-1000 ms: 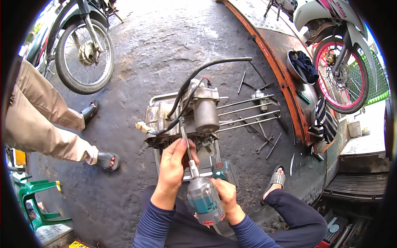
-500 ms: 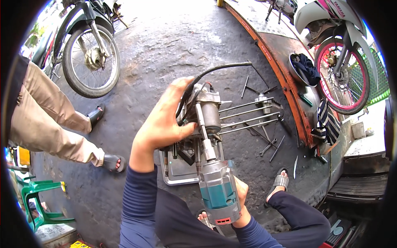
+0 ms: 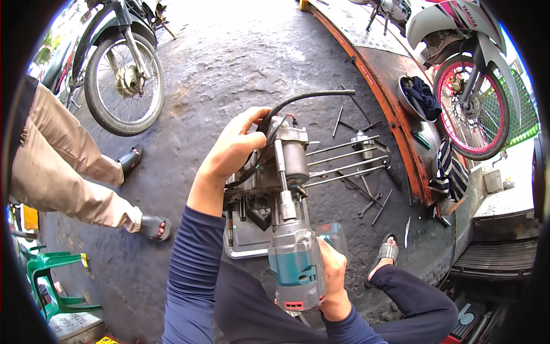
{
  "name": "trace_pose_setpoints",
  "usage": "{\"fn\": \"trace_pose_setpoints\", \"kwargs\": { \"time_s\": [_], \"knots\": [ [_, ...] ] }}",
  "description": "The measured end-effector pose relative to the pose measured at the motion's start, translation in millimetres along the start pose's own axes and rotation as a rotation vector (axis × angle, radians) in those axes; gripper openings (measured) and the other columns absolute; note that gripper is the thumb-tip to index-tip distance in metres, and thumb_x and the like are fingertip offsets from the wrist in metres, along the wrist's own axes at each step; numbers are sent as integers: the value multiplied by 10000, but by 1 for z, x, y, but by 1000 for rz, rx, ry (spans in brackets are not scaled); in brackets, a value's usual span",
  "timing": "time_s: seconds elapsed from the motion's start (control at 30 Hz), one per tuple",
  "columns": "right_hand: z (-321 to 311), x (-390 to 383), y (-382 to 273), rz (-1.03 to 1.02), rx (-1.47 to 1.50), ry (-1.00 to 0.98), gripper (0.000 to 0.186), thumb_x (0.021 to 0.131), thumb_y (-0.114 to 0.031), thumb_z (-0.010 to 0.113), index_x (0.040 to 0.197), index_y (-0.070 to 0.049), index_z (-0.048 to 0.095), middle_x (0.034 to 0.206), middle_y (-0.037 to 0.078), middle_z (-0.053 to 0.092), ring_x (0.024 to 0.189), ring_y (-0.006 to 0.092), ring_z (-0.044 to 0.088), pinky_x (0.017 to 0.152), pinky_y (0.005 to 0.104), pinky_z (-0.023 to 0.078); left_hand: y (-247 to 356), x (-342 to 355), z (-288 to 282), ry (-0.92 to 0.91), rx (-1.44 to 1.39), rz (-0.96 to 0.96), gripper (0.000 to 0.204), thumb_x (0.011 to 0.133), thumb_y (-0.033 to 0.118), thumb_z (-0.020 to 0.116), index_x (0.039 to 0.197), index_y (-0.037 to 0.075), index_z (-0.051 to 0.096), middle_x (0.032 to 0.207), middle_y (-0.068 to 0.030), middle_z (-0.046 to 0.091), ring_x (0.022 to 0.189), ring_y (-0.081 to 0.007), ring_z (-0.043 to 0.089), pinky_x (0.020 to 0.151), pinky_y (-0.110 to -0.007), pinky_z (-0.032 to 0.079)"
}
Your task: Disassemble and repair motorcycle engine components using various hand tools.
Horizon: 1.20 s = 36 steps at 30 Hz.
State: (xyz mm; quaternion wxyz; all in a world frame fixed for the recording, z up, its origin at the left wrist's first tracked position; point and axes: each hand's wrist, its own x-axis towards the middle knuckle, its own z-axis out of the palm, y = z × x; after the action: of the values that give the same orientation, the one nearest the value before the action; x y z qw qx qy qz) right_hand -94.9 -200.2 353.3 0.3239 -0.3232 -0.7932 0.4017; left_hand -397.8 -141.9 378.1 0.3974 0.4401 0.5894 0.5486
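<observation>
A greasy motorcycle engine (image 3: 249,186) stands in front of me over a grey tray, with a silver starter motor (image 3: 296,163) and long studs jutting to the right. My left hand (image 3: 236,140) grips its upper left side, by a black cable (image 3: 309,93). My right hand (image 3: 334,269) is wrapped round the handle of a teal and grey cordless impact wrench (image 3: 295,266). From its nose a socket (image 3: 287,205) and a long extension (image 3: 280,157) run up alongside the starter motor. Where the extension's far tip meets the engine is hard to make out.
T-handle wrenches (image 3: 366,198) and other tools lie on the dark floor at right, by an orange-edged lift (image 3: 395,117). Motorcycles stand at both sides. A person in tan trousers (image 3: 69,155) stands at left, near a green plastic chair (image 3: 54,264).
The impact wrench has shifted slightly left with my right hand, and its battery base now shows. My left thumb has drawn up, away from the extension, towards the cable.
</observation>
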Motion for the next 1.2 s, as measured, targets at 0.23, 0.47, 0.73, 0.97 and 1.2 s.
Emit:
{"fn": "trace_pose_setpoints", "kwargs": {
  "time_s": [0.23, 0.47, 0.73, 0.97, 1.2],
  "knots": [
    [19, -1, -1, -128, 223, 16, 352, 833, -118, 803, 1135, 12, 677, 897, 149, 727, 708, 293, 731, 626, 376, 574, 2, -1, 6, 19, -81, 7, 602, 823, 124, 501, 1375, -87, 615, 1310, -131, 648, 1244, -229, 553, 1119, -321, 373],
    [24, -5, 4, -102, 170, -1, 374, 793, -153, 843, 1101, -3, 694, 913, 111, 740, 716, 256, 750, 656, 348, 599, 3, -2, 7, 34, -17, 74, 576, 847, 152, 489, 1343, -106, 629, 1277, -139, 680, 1219, -233, 568, 1118, -334, 375],
    [31, -16, 11, -81, 94, 71, 323, 777, -113, 814, 1041, -10, 659, 786, 124, 667, 633, 305, 670, 587, 383, 535, 15, -1, 12, 35, 32, 44, 569, 856, 154, 481, 1337, -111, 632, 1257, -142, 697, 1234, -223, 576, 1115, -331, 385],
    [26, -20, 24, -138, 146, 66, 417, 792, -149, 821, 1121, 66, 680, 910, 156, 748, 738, 317, 749, 665, 358, 598, 3, -44, 41, 436, 836, 447, 927, 815, 349, 805, 1561, -15, 390, 1593, -301, 394, 1497, -478, 351, 1239, -547, 275],
    [16, -52, 33, -270, 258, 130, 357, 848, -160, 763, 1130, 45, 687, 895, 175, 733, 693, 329, 715, 622, 401, 566, 27, -91, 87, 391, 794, 474, 1099, 844, 630, 761, 1626, 9, 303, 1669, -351, 232, 1563, -536, 199, 1241, -619, 209]
  ]
}}
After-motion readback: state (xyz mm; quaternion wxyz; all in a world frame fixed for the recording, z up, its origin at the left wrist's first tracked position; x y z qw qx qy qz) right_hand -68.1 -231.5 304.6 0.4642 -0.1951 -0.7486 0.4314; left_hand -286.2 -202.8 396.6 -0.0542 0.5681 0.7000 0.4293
